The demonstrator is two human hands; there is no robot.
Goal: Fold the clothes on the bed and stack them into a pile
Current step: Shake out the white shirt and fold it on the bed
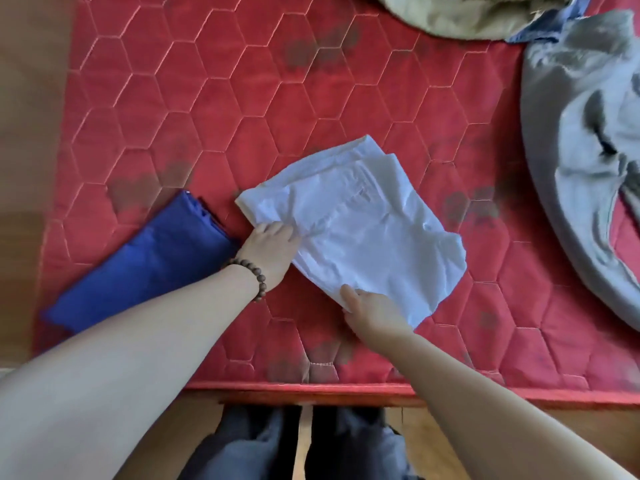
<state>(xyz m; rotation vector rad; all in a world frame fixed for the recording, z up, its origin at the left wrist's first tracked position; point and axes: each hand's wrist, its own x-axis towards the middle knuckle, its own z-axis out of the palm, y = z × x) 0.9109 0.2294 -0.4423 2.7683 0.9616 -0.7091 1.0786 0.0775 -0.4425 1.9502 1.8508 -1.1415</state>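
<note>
A folded white garment [360,220] lies slantwise in the middle of the red quilted mattress [214,109]. My left hand [273,249], with a bead bracelet on the wrist, grips the garment's near-left edge, fingers tucked under the cloth. My right hand [372,311] holds the near corner, thumb on top and fingers beneath. A folded blue garment [149,261] lies flat just left of my left hand, apart from the white one.
Crumpled grey clothing [581,140] fills the right side of the mattress. A beige garment [474,13] and a bit of blue cloth [550,24] lie at the far edge. The mattress front edge [311,388] runs near my legs, wooden floor below.
</note>
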